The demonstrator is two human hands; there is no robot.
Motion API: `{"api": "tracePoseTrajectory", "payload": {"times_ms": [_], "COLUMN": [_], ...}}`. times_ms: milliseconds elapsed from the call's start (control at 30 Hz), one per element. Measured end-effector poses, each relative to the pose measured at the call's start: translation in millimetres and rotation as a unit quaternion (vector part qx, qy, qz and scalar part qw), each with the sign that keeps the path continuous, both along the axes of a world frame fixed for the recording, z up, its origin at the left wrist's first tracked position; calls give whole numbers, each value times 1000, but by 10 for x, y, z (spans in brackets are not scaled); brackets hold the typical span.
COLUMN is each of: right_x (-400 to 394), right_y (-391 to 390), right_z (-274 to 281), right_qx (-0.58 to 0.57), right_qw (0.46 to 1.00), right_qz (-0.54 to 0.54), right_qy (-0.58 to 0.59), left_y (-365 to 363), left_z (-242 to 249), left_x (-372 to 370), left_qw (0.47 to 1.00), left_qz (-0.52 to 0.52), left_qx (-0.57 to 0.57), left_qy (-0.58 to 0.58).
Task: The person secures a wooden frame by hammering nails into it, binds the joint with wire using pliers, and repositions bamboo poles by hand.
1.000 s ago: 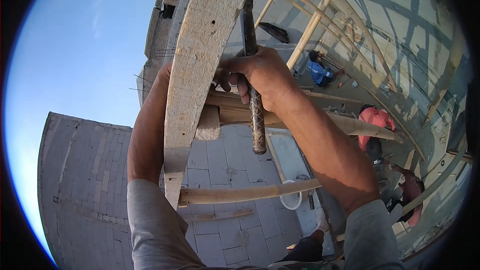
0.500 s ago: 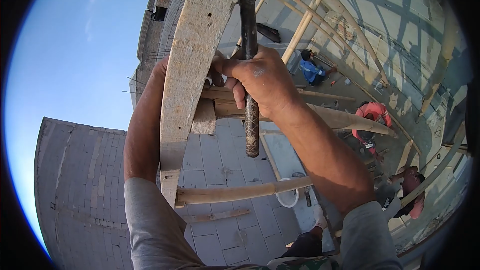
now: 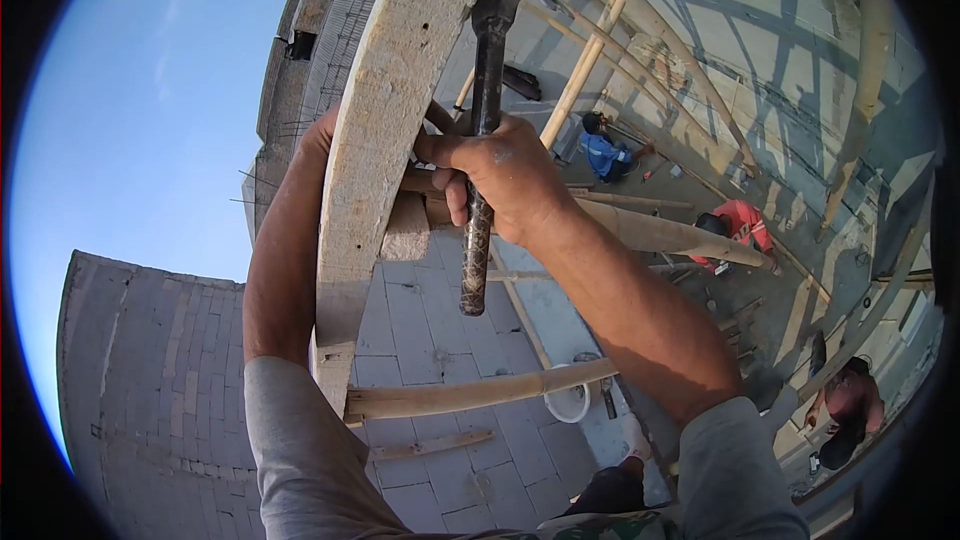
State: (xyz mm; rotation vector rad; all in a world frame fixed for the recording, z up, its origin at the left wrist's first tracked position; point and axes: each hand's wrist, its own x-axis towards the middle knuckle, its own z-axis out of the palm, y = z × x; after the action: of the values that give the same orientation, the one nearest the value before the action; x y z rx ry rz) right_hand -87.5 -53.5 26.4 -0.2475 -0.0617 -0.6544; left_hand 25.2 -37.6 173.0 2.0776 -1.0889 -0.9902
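Note:
My right hand is closed round the dark handle of a claw hammer. The hammer stands nearly upright, its head up beside the edge of a thick wooden plank, its worn grip pointing down. My left hand reaches behind that plank; most of it and its fingers are hidden, so its hold cannot be made out. A short wood block sits against the plank's right side, just below my right hand. Beside it, a round pole runs off to the right.
A lower pole meets the plank's bottom end. Far below are a white bucket, a person in blue, one in red and another at right. Slanting poles stand behind. A block wall rises at left.
The hammer and my right hand have shifted slightly left and the hammer's head now shows more fully. The view has turned a little. The person at lower right has changed posture.

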Motion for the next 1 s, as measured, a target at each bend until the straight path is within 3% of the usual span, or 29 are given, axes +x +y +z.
{"api": "tracePoseTrajectory", "payload": {"times_ms": [400, 500, 600, 700, 1000], "right_x": [-21, -27, -55, -47, 10], "right_y": [-61, -77, -57, -47, -2], "right_z": [-42, -24, -35, -19, -9], "right_qx": [-15, -11, -36, -41, -66], "right_qw": [996, 996, 994, 995, 987], "right_qz": [-86, -92, -99, -87, -131], "right_qy": [28, 19, 20, 24, 73], "left_y": [-8, -168, -147, -158, -157], "left_z": [49, 79, 95, 80, 117], "left_x": [401, 721, 733, 611, 407], "left_qw": [987, 994, 991, 994, 997], "left_qz": [-140, -95, -125, -95, -72], "left_qx": [-14, 49, 33, 43, 32], "left_qy": [-75, 8, 43, -37, -5]}}
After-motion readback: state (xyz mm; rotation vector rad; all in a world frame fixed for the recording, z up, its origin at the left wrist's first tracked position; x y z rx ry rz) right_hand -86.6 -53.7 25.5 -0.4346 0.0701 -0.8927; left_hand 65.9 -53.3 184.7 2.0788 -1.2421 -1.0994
